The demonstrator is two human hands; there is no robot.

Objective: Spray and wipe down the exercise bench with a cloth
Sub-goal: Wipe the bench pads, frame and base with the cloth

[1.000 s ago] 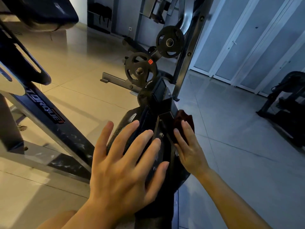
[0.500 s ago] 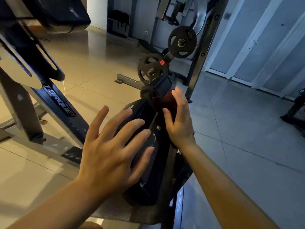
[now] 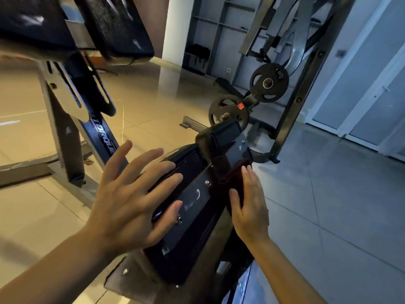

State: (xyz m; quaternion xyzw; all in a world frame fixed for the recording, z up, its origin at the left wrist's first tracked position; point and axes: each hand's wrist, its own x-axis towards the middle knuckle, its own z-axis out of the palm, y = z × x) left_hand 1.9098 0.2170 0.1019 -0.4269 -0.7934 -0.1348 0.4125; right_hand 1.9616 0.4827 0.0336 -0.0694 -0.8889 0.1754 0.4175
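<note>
Head view: left hand (image 3: 129, 200), fingers spread flat, steadies the bench pad (image 3: 188, 207) while right hand (image 3: 249, 207) presses the dark red cloth (image 3: 230, 174) against its right edge; maintain even downward strokes.

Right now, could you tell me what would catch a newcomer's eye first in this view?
Two bare hands fill the foreground: the left hand spreads its fingers on the dark bench part, while the right hand presses a dark red cloth against its right side. Behind them, two black weight plates hang on a rack, and a frame lettered TORQUE stands at left.
</note>
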